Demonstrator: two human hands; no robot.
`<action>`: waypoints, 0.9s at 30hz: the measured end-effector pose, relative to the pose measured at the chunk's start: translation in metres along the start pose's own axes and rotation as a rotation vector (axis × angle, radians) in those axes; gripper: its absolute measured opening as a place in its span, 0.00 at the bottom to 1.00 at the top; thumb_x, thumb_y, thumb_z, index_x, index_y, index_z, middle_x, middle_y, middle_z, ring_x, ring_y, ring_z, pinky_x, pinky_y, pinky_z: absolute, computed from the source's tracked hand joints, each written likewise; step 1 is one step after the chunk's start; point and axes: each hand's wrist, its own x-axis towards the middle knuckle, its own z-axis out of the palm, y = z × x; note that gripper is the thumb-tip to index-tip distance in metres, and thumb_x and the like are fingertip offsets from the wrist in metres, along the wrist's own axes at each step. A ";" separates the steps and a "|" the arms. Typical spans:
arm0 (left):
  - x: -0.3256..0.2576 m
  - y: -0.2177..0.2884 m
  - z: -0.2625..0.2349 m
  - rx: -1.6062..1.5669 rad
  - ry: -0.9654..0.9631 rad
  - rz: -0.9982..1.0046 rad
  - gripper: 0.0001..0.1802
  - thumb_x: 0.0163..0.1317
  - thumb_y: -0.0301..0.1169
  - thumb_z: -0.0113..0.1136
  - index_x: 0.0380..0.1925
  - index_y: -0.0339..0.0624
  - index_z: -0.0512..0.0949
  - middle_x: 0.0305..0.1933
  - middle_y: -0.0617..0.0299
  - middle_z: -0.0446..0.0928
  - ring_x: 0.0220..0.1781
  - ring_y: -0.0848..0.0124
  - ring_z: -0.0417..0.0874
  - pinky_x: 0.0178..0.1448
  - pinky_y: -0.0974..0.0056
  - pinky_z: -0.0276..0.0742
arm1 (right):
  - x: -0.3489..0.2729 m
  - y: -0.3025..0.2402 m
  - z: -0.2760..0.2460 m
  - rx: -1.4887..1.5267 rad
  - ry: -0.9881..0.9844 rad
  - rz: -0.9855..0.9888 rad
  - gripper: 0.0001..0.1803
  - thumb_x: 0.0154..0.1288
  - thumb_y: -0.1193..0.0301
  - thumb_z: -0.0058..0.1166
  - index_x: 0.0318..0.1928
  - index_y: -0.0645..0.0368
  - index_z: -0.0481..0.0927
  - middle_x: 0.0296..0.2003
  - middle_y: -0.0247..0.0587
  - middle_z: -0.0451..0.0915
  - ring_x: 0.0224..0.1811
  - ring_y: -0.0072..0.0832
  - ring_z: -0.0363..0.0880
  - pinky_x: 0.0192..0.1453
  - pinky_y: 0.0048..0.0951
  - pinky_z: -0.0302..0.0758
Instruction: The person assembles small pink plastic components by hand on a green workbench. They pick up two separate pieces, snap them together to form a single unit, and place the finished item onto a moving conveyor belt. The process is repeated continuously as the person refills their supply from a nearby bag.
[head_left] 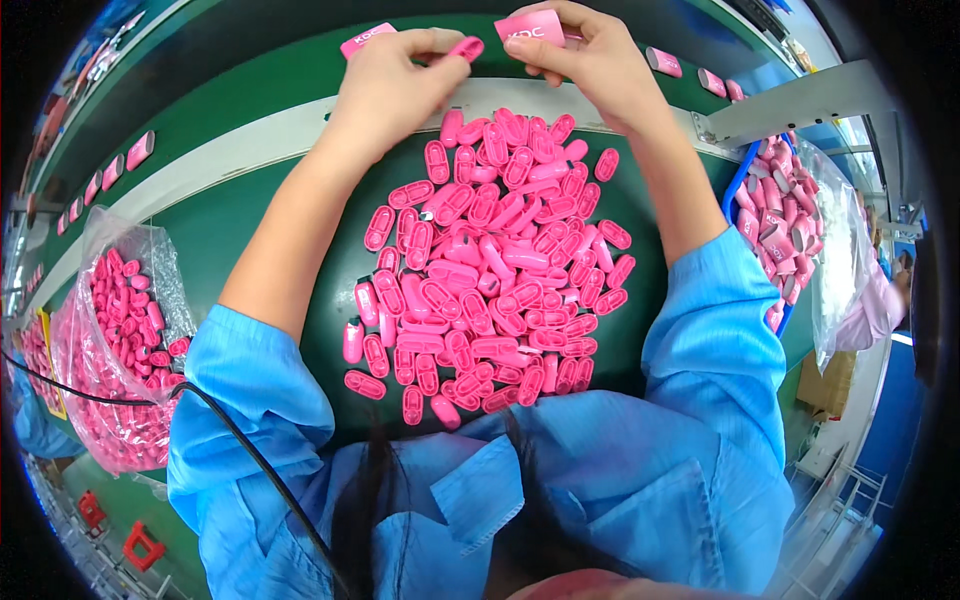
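Two bare arms reach forward over a pile of pink plastic pieces. At far left sits a clear bag of pink pieces. Left hand pinches one pink piece. Right hand pinches a flat pink packet. A blue bin sits at right.

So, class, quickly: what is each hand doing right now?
Left hand: closed on a small pink capsule-shaped piece.
Right hand: closed on a pink rectangular part.

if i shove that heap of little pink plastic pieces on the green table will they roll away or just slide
The pink pieces look flattish and oblong, so they would probably slide and scatter rather than roll. They seem small, hard and glossy, so likely light, stiff and somewhat slippery. The left hand pinches one between fingertips, which suggests little weight.
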 end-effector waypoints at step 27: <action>-0.004 -0.003 0.013 -0.525 0.021 0.089 0.12 0.66 0.23 0.58 0.48 0.29 0.77 0.42 0.60 0.83 0.41 0.79 0.81 0.45 0.74 0.77 | -0.013 0.013 0.012 0.416 0.084 0.096 0.13 0.64 0.81 0.56 0.50 0.69 0.77 0.45 0.40 0.82 0.42 0.24 0.82 0.49 0.24 0.81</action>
